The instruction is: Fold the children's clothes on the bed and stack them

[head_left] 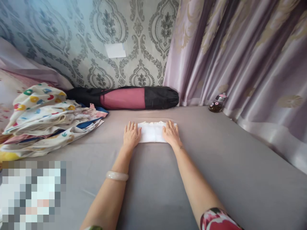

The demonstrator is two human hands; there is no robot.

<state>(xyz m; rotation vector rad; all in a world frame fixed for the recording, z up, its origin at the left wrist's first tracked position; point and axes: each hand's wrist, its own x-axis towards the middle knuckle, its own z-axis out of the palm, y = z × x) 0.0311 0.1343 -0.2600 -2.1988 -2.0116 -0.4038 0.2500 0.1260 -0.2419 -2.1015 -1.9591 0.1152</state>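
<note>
A folded white cloth point(153, 133) lies flat on the grey sheet in front of me, its far edge slightly ruffled. What garment or cloth it is, I cannot make out. My left hand point(131, 133) rests palm down on its left end, with the fingers stretched out. On the right end lies my right hand point(171, 132), also flat with fingers extended. Both hands press on the cloth and neither grips it. A pale bangle point(117, 176) circles my left forearm.
Patterned clothes point(45, 115) lie heaped at the left. A black and pink rolled bag point(124, 97) lies along the wall. Near the curtain point(199, 57) at the right stands a small dark bottle point(217, 103). The grey sheet point(240, 166) spreads around the cloth. The lower left is pixelated.
</note>
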